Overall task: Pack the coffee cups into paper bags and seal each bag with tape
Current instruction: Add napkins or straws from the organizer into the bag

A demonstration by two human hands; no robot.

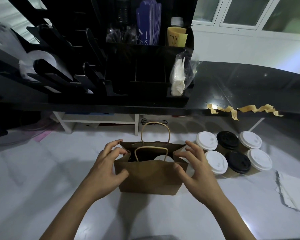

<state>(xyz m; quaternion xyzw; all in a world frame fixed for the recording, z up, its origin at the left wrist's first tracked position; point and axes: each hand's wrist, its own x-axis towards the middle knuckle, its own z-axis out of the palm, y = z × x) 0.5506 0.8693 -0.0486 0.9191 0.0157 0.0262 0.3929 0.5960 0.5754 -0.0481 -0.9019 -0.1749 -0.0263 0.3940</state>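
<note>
Brown paper bag [151, 177] stands upright on the desk [42, 170], right between the two hands, mouth gaping. Left hand [107, 168] is curled round the bag's left end, thumb on the front panel, fingers up at the side fold. Right hand [196, 167] mirrors it on the other end: thumb on the front, fingertips hooked at the fold, outer fingers fanned. One white lid [163, 158] peeps out inside, nearer the right hand. Six more coffee cups [237, 161] wait just outside the right hand, and the tape strips [244, 109] hang off the black counter edge beyond it. My read: this is the close-up before sealing. To do it well, tuck both side folds inward evenly, bring front and back rims level, keep the handles [151, 148] clear of the seam, and don't squeeze down on that lid. One hand will have to pin the mouth while the other reaches for tape.
</note>
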